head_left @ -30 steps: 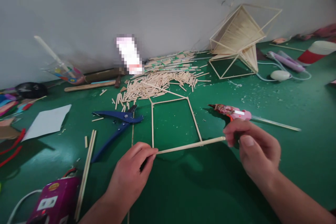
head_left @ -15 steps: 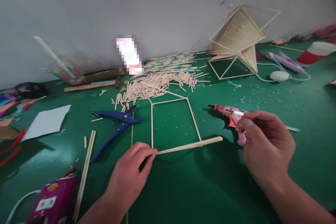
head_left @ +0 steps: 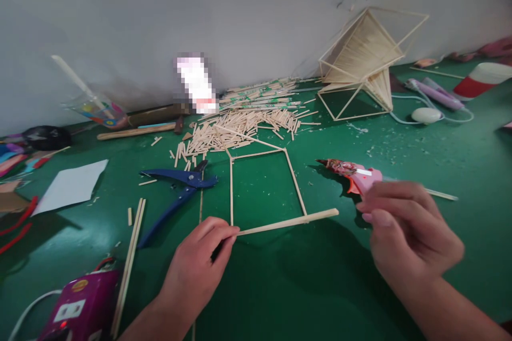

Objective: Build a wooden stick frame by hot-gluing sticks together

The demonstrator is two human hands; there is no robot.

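Observation:
My left hand (head_left: 200, 261) pinches the near left end of a wooden stick (head_left: 284, 224). That stick lies across the near side of a frame of thin wooden sticks (head_left: 296, 184), and its right end juts past the frame's corner. My right hand (head_left: 416, 229) is at the pink hot glue gun (head_left: 364, 176), its fingers and thumb apart around the handle. The hand hides most of that handle, and I see no firm grip on it. The gun lies with its dark nozzle pointing left.
Blue cutters (head_left: 192, 178) lie left of the frame. Behind is a pile of short stick pieces (head_left: 240, 128), with a stick-built model (head_left: 360, 69) at the back right. A purple power strip (head_left: 80, 298) and long sticks (head_left: 130, 266) lie at the near left.
My right hand has shifted slightly right, and its fingers have spread from a pinched shape beside the glue gun's handle. My left hand and the frame have stayed in place.

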